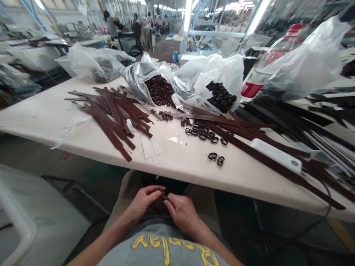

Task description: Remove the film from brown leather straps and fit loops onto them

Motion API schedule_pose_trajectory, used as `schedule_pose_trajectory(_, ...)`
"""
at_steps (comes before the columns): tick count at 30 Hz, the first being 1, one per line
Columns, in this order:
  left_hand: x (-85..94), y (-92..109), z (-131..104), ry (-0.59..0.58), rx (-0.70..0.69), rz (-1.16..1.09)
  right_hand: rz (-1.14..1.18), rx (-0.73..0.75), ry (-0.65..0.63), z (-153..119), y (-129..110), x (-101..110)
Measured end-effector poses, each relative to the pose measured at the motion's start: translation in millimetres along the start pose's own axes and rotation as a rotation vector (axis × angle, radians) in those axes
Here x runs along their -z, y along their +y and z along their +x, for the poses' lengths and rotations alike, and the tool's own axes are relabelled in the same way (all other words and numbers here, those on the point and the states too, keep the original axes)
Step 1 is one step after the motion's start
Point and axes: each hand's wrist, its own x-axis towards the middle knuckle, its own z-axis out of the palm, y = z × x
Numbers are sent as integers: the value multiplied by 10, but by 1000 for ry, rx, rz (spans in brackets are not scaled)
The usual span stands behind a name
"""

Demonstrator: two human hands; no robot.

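In the head view, the person's left hand (144, 200) and right hand (181, 210) meet in front of the grey shirt (146, 249), below the near edge of the pale table (177, 162). Thumb and fingers of each are closed in a pinch on a small brown piece (164, 196), which sits between the two sets of fingertips, mostly covered by them; its exact shape cannot be told. On the table, nearest the hands on the right, two dark loops (220, 161) lie side by side, with a cluster of similar loops (203, 135) farther back. A pile of brown straps (108, 107) spreads over the left part, while a long brown strap (266, 162) runs slantwise on the right, just beside a white box-like device (274, 155). Behind, one open plastic bag (134, 77) holds small brown pieces and another (230, 70) black ones; a clear bottle with a red label (252, 89) stands tilted beside the latter.
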Motion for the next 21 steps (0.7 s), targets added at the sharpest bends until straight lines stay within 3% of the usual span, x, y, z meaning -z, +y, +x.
schedule_pose_trajectory(9, -57, 127, -54, 10, -107, 133, 161, -2, -37, 4, 20, -33)
schedule_pose_trajectory(21, -82, 132, -63, -16, -215, 329, 306, 61, -100, 97, 235, -242)
